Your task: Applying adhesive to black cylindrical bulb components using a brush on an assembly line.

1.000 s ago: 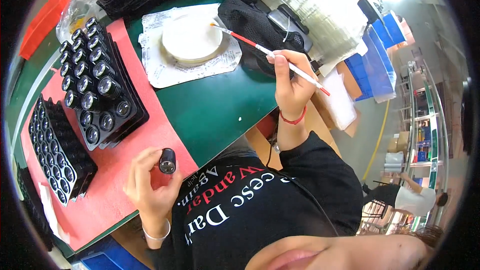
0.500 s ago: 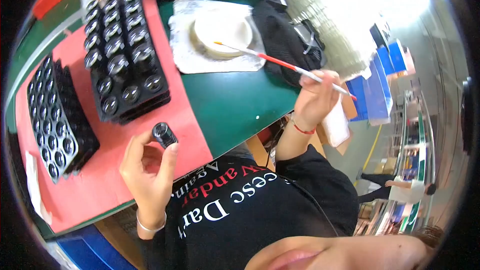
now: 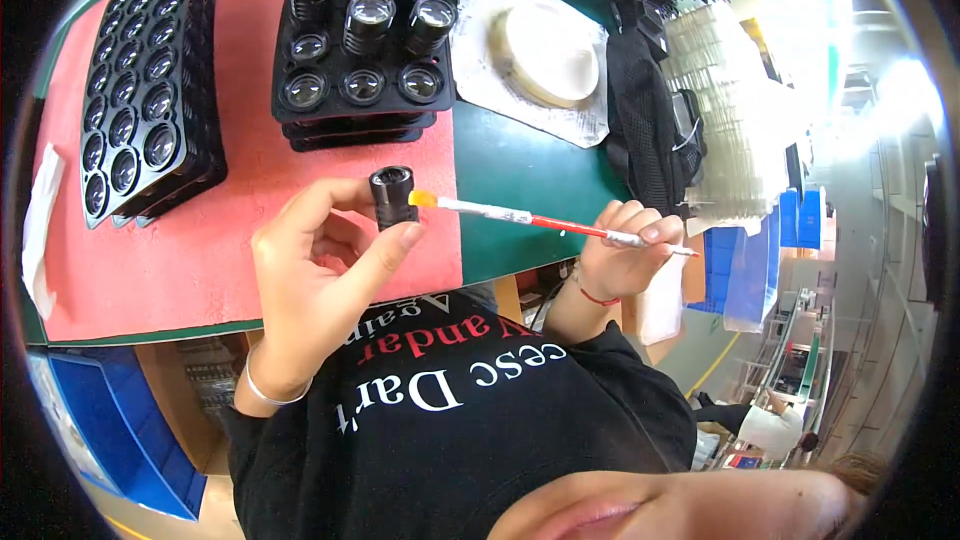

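Note:
Between the thumb and fingers of my left hand (image 3: 325,260) stands a short black lens barrel (image 3: 393,202), upright, with a glassy opening on top. My right hand (image 3: 632,248) grips a slim paintbrush (image 3: 565,227) with a red and white handle. Its orange bristle tip meets, or nearly meets, the barrel's side just below the rim. Beyond my left hand is a stack of black trays (image 3: 330,112) holding several similar barrels with clear lenses, some raised above the rest. Another black tray stack (image 3: 205,165), filled with round lenses, sits tilted further left.
A red-pink mat (image 3: 245,60) covers part of the green table (image 3: 510,170). On a white sheet (image 3: 475,40) rests a round whitish dish (image 3: 570,70). Black mesh fabric (image 3: 645,100) and stacked pale strips (image 3: 725,100) lie at right. Blue bins (image 3: 125,420) stand below the table's left edge.
The brush tip has gone from over the round dish to the lens barrel. My hands have come closer together, and the head view has shifted and turned.

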`<state>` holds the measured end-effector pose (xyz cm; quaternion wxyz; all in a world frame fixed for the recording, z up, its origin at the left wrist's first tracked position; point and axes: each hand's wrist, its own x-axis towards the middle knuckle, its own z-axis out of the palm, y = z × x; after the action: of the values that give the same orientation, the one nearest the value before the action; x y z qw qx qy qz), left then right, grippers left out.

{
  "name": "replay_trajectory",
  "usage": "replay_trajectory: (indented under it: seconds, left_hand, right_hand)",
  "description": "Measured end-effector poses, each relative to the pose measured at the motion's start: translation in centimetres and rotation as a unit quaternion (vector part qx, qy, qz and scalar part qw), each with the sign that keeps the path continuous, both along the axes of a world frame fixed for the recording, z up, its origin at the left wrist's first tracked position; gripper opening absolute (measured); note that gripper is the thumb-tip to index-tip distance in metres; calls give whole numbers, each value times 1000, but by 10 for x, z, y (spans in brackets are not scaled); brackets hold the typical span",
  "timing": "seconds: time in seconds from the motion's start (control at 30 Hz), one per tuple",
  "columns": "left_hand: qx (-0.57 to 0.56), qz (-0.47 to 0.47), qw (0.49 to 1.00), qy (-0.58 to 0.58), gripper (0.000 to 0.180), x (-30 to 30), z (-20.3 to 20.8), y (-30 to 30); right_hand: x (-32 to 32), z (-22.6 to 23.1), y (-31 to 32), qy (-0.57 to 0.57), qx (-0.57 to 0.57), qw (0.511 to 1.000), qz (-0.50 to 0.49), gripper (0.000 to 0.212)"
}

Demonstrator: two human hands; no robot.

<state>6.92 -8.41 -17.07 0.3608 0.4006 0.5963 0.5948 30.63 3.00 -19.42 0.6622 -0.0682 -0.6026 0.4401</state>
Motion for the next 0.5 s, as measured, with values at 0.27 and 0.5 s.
replay_trajectory:
  seconds: [0.27, 0.5]
  left_hand:
    - [-14, -8, 999, -52, 22, -1, 2, -2]
    - [-12, -21, 997, -74, 24, -2, 4, -3]
  right_hand:
    - [-3, -2, -3, -35, 14, 998, -45, 26]
    - [-4, -3, -2, -28, -18, 998, -50, 26]
